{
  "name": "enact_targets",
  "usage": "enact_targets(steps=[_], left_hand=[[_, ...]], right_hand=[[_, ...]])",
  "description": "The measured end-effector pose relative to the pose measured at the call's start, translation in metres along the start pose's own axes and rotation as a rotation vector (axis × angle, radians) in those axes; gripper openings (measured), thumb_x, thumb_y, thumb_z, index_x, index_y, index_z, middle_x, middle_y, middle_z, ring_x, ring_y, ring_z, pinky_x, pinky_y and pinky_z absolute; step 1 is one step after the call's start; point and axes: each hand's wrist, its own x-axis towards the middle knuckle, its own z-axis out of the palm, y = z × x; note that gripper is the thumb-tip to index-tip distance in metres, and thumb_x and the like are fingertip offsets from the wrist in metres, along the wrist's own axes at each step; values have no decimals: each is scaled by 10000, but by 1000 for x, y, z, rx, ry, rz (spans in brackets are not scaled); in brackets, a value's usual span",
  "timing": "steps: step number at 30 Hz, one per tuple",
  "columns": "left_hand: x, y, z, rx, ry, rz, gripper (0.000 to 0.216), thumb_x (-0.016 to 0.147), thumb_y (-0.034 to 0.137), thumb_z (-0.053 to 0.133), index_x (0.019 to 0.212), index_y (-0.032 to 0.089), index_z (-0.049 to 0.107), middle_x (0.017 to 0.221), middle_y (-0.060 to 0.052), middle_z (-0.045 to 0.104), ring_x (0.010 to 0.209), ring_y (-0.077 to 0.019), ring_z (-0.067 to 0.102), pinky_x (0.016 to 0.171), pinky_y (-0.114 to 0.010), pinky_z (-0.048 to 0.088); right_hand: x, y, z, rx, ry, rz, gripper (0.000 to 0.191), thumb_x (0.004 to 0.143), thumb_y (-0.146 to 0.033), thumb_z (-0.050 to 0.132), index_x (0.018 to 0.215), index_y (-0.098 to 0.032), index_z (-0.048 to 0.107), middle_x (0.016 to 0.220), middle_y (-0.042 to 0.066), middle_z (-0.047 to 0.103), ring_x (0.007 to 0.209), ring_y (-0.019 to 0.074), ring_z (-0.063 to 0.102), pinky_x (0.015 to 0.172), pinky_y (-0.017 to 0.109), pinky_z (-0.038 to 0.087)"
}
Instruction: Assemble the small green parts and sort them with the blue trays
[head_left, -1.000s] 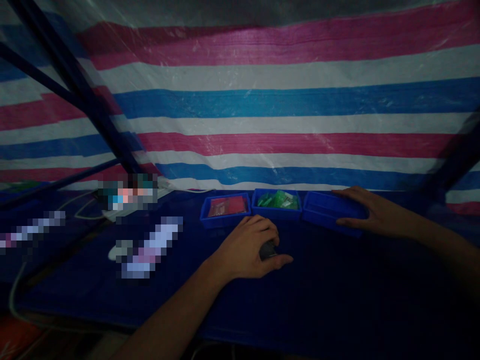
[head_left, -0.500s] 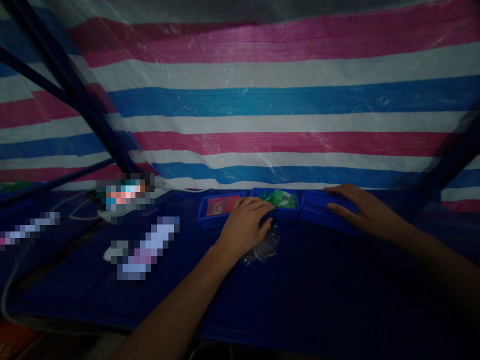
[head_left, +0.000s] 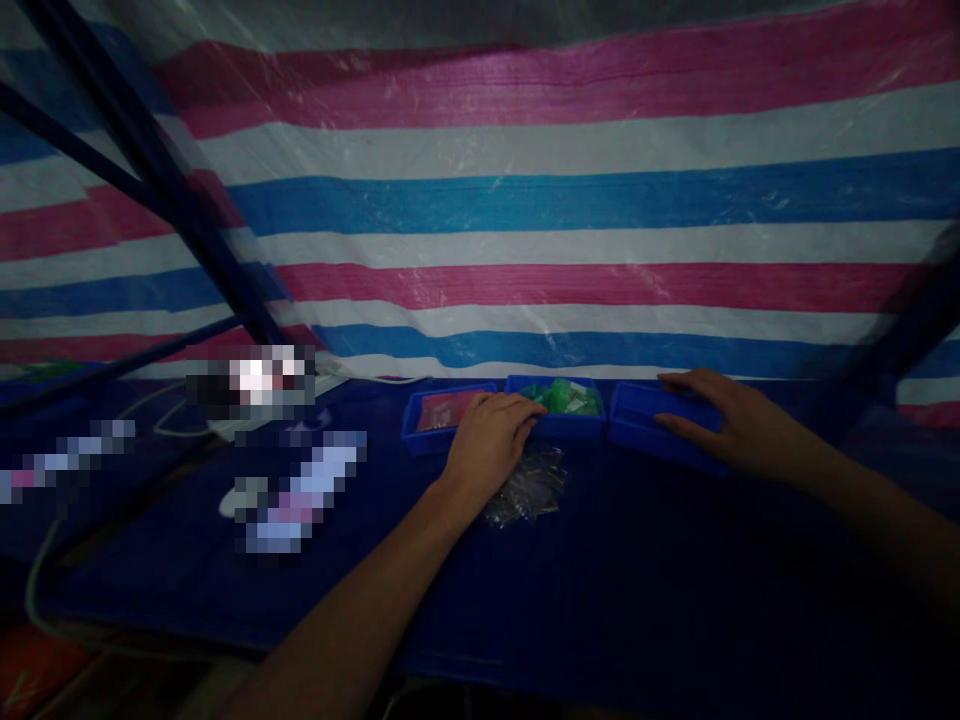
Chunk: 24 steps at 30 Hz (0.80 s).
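Note:
My left hand (head_left: 491, 430) lies across the neighbouring corners of two blue bins, its fingers loosely bent with the tips at the front rim of the middle bin (head_left: 562, 426). Green packets (head_left: 571, 397) fill that middle bin. Pink-red packets (head_left: 439, 410) show in the left bin (head_left: 431, 440), partly behind my hand. Below the left hand is a pile of clear plastic bags (head_left: 531, 488) with small, indistinct contents. My right hand (head_left: 731, 415) rests over the right end of the right blue bin (head_left: 645, 432), thumb and fingers apart; that end is hidden.
A blurred-out device (head_left: 251, 380) with white cables stands at the back left. Nearer are a whitish rounded object (head_left: 244, 497) and a pixelated strip (head_left: 307, 495). Dark metal posts (head_left: 172, 210) and a striped plastic sheet (head_left: 585, 200) bound the dark blue table (head_left: 600, 600).
My left hand has drawn slightly left, and its thumb has come in toward the fingers, showing more of the clear bags. The right hand stays over its bin. The view has shifted slightly.

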Motion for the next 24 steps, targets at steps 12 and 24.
enact_targets(steps=[12,24], left_hand=[[-1,19,-18,-121,311,65,183,1002,140,607,1089,245,729,1097,-9,794,1021,-180,730,1110,-502,462],[-9,53,-20,-408,372,168,196,958,70,630,1041,210,739,1096,-51,793,1005,-177,745,917,-402,594]], right_hand=[[1,-6,-5,11,12,3,595,978,-608,559,1441,-235,550,1412,152,641,1278,368,633,1124,566,490],[-11,-49,-8,387,24,39,1194,749,-573,862,1672,-370,132,1626,117,454,1470,427,451,1200,651,381]])
